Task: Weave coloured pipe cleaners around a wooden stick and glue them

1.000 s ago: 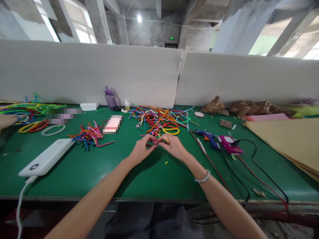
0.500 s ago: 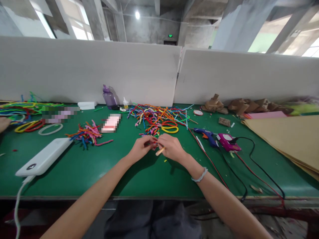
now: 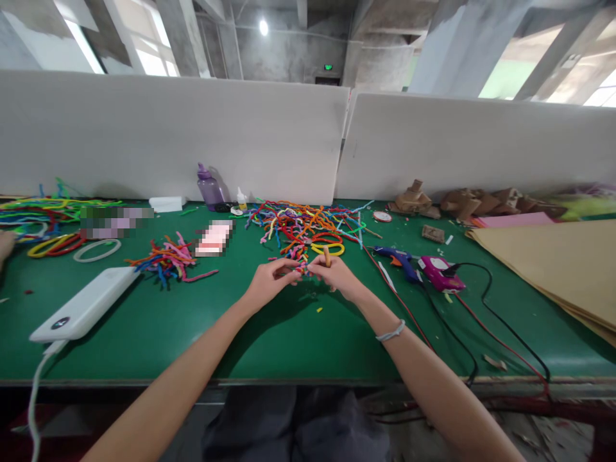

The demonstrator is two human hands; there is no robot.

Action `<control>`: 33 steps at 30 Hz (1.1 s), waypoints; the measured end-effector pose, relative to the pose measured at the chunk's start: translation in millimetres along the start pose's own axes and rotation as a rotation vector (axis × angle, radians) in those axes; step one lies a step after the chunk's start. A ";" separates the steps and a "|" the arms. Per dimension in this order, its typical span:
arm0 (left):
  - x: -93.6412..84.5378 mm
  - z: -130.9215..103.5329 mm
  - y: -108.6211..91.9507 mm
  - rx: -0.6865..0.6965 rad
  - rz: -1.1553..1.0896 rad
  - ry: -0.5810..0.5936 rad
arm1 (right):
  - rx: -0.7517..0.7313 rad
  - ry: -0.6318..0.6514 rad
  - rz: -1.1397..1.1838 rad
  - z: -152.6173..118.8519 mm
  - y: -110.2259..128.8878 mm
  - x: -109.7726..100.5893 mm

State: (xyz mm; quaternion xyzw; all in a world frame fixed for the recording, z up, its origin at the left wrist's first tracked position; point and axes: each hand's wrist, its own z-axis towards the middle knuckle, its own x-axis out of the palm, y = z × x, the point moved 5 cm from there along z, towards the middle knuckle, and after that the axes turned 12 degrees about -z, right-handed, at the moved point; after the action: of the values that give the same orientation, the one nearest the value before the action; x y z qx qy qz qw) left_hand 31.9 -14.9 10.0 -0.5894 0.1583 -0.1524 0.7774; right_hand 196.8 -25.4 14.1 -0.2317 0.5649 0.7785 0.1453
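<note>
My left hand (image 3: 270, 281) has its thumb and fingertips closed on a small piece of coloured pipe cleaner (image 3: 302, 268), red and blue where it shows. My right hand (image 3: 341, 277) meets it from the other side, thumb and index finger pinched at the piece. A short tan wooden stick (image 3: 327, 256) stands up between the fingers of the right hand. Fingers hide most of the small piece. Just beyond both hands lies a tangled heap of pipe cleaners (image 3: 308, 220), with yellow-orange scissor-like handles (image 3: 332, 250) at its near edge.
Left are a white power bank (image 3: 86, 305), a smaller pipe-cleaner pile (image 3: 166, 260) and a purple bottle (image 3: 210, 189). Right lie a blue glue gun (image 3: 407, 264), a magenta box (image 3: 440, 274) with cords, and brown paper sheets (image 3: 568, 269). Another person's hand (image 3: 6, 247) shows far left.
My right hand has turned, and the wooden stick has swung from pointing down toward me to pointing up. Both hands remain together, and more of the coloured piece shows between them.
</note>
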 end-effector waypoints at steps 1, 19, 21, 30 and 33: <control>-0.4 0.2 0.7 -0.002 -0.010 -0.005 | 0.003 0.007 0.013 0.1 -0.2 -0.4; -0.1 4.0 3.2 -0.041 -0.115 0.009 | -0.042 0.040 0.116 -3.7 12.2 6.7; -0.4 4.3 2.1 -0.042 -0.120 0.012 | -0.022 0.039 0.156 -2.3 9.6 8.4; -0.7 5.9 10.6 -0.076 -0.140 0.019 | -0.019 0.002 0.174 1.3 -2.1 12.4; -1.7 6.6 10.8 -0.077 -0.140 0.013 | -0.024 -0.032 0.113 1.1 -3.1 9.4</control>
State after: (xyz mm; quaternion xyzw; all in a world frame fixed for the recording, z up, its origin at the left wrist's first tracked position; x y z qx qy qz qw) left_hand 33.7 -5.6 1.4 -0.6273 0.1276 -0.2039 0.7407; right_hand 190.1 -23.7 6.8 -0.1886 0.5651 0.7960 0.1072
